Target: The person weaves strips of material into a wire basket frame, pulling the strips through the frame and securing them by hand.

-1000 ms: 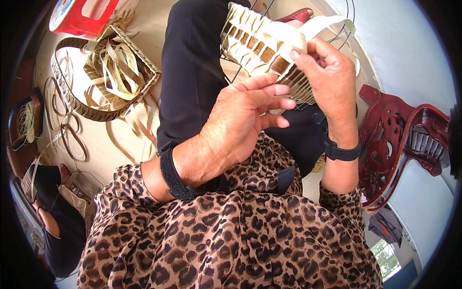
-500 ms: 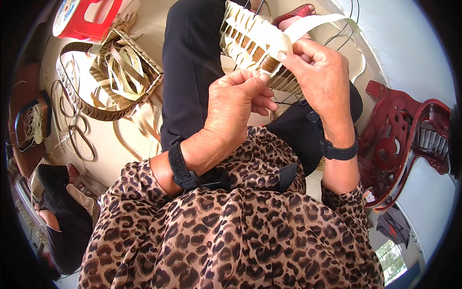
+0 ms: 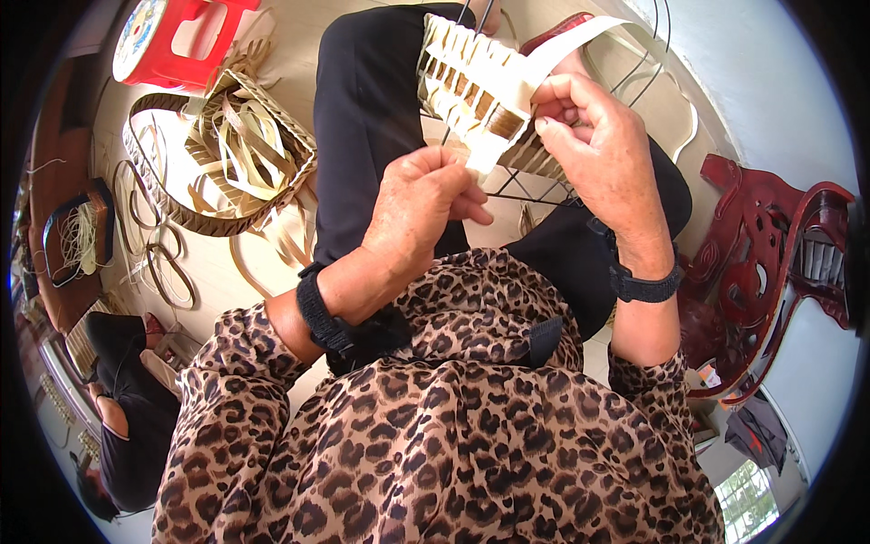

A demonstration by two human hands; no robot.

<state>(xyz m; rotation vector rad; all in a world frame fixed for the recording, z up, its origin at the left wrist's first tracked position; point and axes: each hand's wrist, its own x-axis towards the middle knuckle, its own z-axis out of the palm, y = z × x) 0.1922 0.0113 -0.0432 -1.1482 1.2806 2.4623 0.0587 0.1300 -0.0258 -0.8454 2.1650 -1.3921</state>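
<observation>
Cream strip (image 3: 484,156) pinched in left grip (image 3: 410,207); right grip (image 3: 604,150) at woven panel (image 3: 467,77), hold unclear.

Woven basket piece, pale strip sticking out

So the woven piece (image 3: 459,83) is cream strips crossed over brown, and the brown peeks through a neat row of gaps. It's tilted, slanting from upper left down to lower right. One side shows thinner tan ribs. A long, flat cream strip (image 3: 575,43) rises off its right end and curves away to the right. At the near corner, a short pale tail (image 3: 483,156) pokes out, flat.
</observation>
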